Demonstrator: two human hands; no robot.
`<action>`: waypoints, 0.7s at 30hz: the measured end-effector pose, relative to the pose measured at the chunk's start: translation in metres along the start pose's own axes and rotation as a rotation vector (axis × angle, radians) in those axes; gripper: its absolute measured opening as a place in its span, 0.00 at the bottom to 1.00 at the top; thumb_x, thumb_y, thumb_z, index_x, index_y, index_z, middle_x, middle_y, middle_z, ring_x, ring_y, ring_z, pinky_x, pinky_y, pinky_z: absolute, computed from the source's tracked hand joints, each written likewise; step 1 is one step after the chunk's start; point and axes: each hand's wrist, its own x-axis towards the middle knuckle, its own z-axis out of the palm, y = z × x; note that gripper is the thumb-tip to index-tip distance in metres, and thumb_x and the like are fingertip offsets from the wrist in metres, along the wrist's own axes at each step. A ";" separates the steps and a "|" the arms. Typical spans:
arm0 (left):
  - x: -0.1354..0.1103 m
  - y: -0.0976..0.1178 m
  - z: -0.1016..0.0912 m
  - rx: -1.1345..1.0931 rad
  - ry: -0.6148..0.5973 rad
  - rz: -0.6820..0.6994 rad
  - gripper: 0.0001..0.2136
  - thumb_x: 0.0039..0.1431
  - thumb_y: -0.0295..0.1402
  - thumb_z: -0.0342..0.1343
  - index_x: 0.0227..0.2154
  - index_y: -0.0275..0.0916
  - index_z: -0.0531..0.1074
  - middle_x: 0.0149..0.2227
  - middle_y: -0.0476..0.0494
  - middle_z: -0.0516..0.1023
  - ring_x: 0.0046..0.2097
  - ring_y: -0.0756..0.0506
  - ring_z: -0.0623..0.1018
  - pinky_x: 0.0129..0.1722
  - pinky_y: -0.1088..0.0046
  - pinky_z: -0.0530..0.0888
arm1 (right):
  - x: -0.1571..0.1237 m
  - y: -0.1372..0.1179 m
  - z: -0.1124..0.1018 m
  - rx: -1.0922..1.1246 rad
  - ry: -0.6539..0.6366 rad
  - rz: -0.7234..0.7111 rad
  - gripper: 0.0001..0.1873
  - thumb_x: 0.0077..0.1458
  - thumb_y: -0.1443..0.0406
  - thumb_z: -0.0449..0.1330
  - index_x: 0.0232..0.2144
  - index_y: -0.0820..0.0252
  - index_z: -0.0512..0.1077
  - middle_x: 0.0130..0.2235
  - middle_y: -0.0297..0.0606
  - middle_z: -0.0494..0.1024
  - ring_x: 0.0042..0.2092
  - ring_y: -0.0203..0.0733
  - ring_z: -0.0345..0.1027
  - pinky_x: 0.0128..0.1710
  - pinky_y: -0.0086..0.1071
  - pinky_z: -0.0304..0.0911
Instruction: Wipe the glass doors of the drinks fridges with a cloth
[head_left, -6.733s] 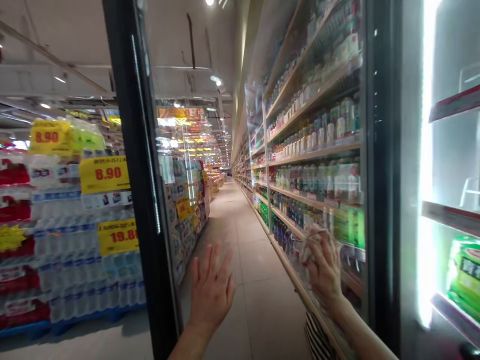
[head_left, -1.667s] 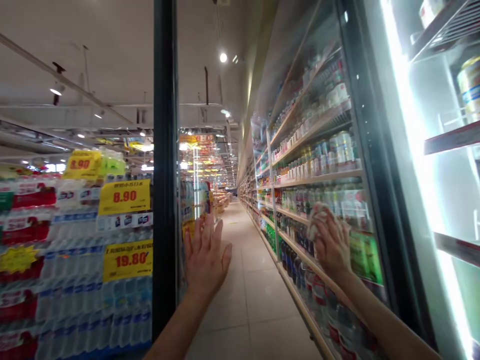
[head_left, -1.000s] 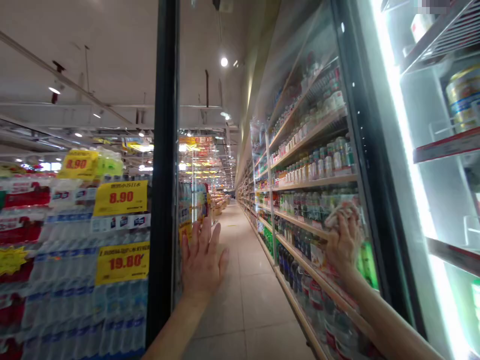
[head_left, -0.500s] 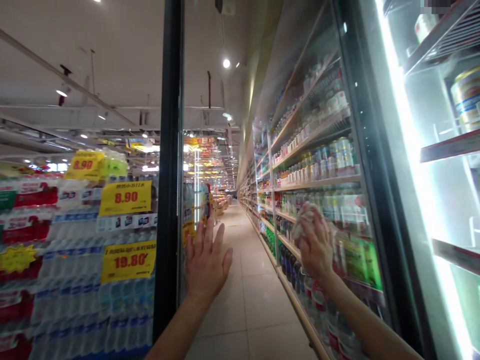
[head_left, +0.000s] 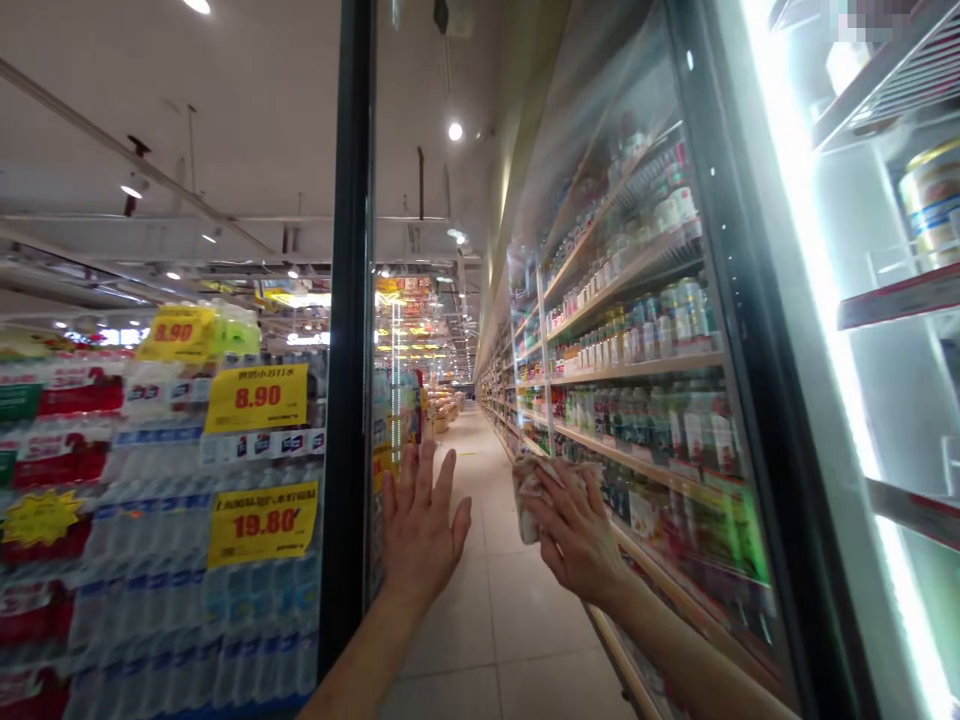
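In front of me stands a glass door [head_left: 450,250] with a dark frame. My left hand [head_left: 421,520] lies flat on the glass near the left frame bar [head_left: 346,330], fingers spread, holding nothing. A crumpled, pale cloth [head_left: 530,500] is under my right hand [head_left: 577,530], whose fingers press it to the pane. The part of the cloth beneath the palm is hidden. Drinks on shelves show in the glass behind my right hand.
To the left, stacked packs of bottled water [head_left: 150,570] carry yellow price signs [head_left: 259,397]. At right are lit cooler shelves [head_left: 900,295] with a can [head_left: 932,205] and a bright light strip [head_left: 832,300]. A tiled aisle [head_left: 480,620] runs ahead, seen through the glass.
My right hand has slid the cloth left and down across the glass, toward my left hand. My left hand stays spread in nearly the same place; the view has shifted slightly.
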 end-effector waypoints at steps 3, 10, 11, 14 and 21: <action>0.000 0.000 0.001 -0.001 0.002 0.003 0.24 0.58 0.33 0.50 0.57 0.35 0.59 0.61 0.32 0.57 0.65 0.36 0.50 0.60 0.52 0.52 | 0.008 0.011 0.000 -0.069 0.126 0.156 0.21 0.54 0.68 0.50 0.51 0.57 0.66 0.60 0.44 0.60 0.63 0.50 0.49 0.60 0.52 0.44; -0.001 0.001 0.000 -0.049 0.004 -0.020 0.24 0.58 0.34 0.50 0.58 0.37 0.59 0.62 0.34 0.57 0.65 0.37 0.50 0.61 0.53 0.51 | 0.003 0.002 0.001 -0.025 0.033 0.047 0.22 0.53 0.68 0.50 0.51 0.56 0.66 0.60 0.43 0.60 0.64 0.51 0.47 0.60 0.52 0.42; -0.001 0.001 0.000 -0.049 0.003 -0.020 0.24 0.58 0.34 0.50 0.58 0.37 0.59 0.62 0.33 0.57 0.65 0.37 0.50 0.60 0.53 0.51 | 0.002 -0.001 0.001 0.004 -0.005 -0.030 0.21 0.53 0.68 0.51 0.50 0.55 0.67 0.59 0.42 0.63 0.63 0.50 0.48 0.61 0.52 0.41; -0.001 0.000 0.001 -0.036 0.005 -0.012 0.24 0.58 0.35 0.50 0.57 0.36 0.59 0.61 0.33 0.57 0.65 0.37 0.50 0.60 0.53 0.51 | 0.009 0.007 0.002 -0.035 0.078 0.088 0.21 0.54 0.68 0.51 0.51 0.56 0.66 0.59 0.44 0.63 0.63 0.49 0.48 0.61 0.52 0.42; -0.001 -0.001 0.001 -0.017 0.008 -0.008 0.24 0.58 0.34 0.50 0.57 0.36 0.60 0.61 0.33 0.58 0.65 0.37 0.50 0.61 0.53 0.51 | 0.020 -0.002 0.008 -0.032 0.077 0.118 0.23 0.54 0.67 0.50 0.54 0.57 0.64 0.61 0.45 0.58 0.65 0.52 0.43 0.61 0.53 0.40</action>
